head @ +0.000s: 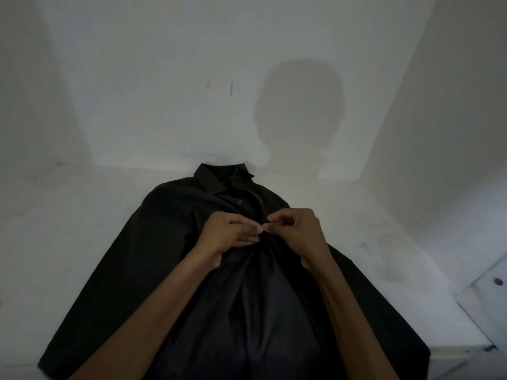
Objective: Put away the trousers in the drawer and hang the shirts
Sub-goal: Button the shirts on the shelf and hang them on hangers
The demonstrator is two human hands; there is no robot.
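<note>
A black shirt of smooth, faintly glossy woven cloth lies front-up on a matte white surface. Its stiff pointed collar nearly reaches the back edge, and its hem runs off the near edge. A small round button shows below the collar. At mid-chest the left hand and right hand meet on the front placket. Both have curled fingers pinching the cloth between thumb and fingertips, and soft folds fan out beneath them. A rounded shadow falls on the plain white wall behind. A white panel with a round hole sits by the right edge.
</note>
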